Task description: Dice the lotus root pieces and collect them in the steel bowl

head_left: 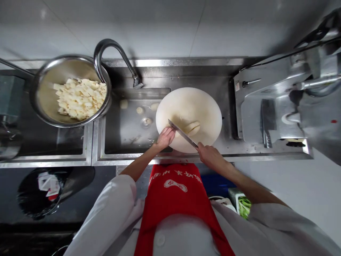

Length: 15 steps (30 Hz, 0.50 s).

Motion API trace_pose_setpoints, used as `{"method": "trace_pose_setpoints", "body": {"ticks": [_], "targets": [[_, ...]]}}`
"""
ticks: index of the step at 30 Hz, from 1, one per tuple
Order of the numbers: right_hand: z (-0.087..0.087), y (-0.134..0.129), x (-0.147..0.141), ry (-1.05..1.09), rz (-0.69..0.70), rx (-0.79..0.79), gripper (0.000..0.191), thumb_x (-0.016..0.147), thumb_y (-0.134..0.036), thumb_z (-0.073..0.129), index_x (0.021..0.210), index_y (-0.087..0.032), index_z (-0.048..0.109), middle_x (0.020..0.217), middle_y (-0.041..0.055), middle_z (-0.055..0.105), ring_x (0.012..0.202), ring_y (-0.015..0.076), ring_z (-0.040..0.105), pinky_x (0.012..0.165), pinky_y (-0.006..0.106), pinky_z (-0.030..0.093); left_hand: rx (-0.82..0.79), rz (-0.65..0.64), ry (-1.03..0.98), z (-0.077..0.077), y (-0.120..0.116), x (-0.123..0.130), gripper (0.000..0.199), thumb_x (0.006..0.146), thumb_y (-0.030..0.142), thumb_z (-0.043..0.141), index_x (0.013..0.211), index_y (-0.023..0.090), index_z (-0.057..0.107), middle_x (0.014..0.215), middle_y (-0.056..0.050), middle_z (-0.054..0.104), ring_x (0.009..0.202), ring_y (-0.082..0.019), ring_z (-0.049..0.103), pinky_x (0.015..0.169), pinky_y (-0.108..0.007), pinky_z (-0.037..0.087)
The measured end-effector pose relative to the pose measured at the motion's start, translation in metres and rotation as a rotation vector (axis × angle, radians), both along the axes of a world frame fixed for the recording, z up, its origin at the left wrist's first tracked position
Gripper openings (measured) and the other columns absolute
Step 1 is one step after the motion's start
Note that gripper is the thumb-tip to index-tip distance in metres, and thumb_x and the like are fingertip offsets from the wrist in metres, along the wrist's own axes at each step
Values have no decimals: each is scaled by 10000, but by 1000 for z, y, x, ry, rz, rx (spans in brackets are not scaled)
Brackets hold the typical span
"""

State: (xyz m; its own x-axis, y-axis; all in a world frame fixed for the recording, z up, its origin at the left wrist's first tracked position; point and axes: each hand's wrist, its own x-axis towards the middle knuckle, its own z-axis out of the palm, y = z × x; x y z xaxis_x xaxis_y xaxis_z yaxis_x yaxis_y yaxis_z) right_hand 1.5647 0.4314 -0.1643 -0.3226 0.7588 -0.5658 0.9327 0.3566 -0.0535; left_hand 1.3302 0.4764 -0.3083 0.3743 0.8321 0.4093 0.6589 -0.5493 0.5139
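Note:
My right hand (209, 155) is wrapped round the handle of a kitchen knife (183, 134). The blade slants up and left across a round white cutting board (210, 106), its tip close to my left hand (166, 136). That hand rests at the board's left edge with its fingers curled together beside the blade; whatever they may hold is hidden. Just right of the blade lies a pale, peeled vegetable piece (194, 128), whose kind I cannot make out.
Left stands a large steel bowl (49, 103) of pale cut pieces (81, 97), beneath a curved faucet (114, 42). The sink (119, 133) holds a few pale chunks (140, 110). A slicing machine (266, 117) stands at right, a lined bin (34, 199) lower left.

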Motion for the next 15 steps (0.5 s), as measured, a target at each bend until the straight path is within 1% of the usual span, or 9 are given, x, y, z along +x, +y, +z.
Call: {"method": "trace_pose_setpoints", "body": {"ticks": [2, 4, 7, 9, 11, 15], "targets": [[-8, 15, -15, 32, 3, 1, 288, 1010, -267, 279, 1137, -118, 491, 904, 149, 682, 866, 248, 674, 710, 292, 439, 16, 11, -18, -4, -1, 0, 251, 956, 215, 442, 1119, 164, 627, 1118, -106, 608, 1106, -222, 527, 973, -411, 499], [-21, 30, -34, 91, 0, 15, 303, 1007, -243, 286, 1154, -102, 510, 972, 165, 682, 917, 242, 663, 740, 285, 444, 18, 17, -34, -7, -2, -2, 257, 958, 221, 444, 1132, 167, 626, 1123, -107, 611, 1121, -224, 525, 983, -418, 496], [-36, 44, -52, 183, -4, 61, 338, 1012, -251, 282, 1117, -92, 561, 1021, 181, 677, 959, 248, 648, 767, 285, 444, 18, 12, -61, -10, -3, -6, 258, 963, 234, 442, 1128, 174, 632, 1116, -107, 619, 1129, -222, 528, 983, -426, 496], [-40, 46, -54, 228, -9, 95, 345, 1010, -249, 289, 1092, -86, 581, 1009, 182, 680, 954, 253, 647, 770, 288, 445, 27, 15, -67, -11, -2, -7, 258, 966, 241, 439, 1119, 178, 637, 1114, -107, 623, 1125, -221, 531, 978, -434, 498], [-40, 45, -52, 268, -5, 113, 329, 1000, -227, 308, 1089, -80, 589, 1017, 183, 679, 960, 251, 643, 781, 288, 445, 35, 18, -62, -11, -1, -8, 255, 968, 242, 438, 1112, 180, 639, 1111, -105, 622, 1119, -220, 533, 969, -434, 502], [-42, 48, -55, 316, 0, 98, 294, 965, -179, 360, 1101, -82, 602, 1064, 185, 671, 985, 252, 636, 812, 294, 442, 50, 16, -61, -7, -1, -8, 236, 966, 223, 443, 1082, 167, 641, 1100, -103, 620, 1096, -209, 534, 957, -404, 508]]}}
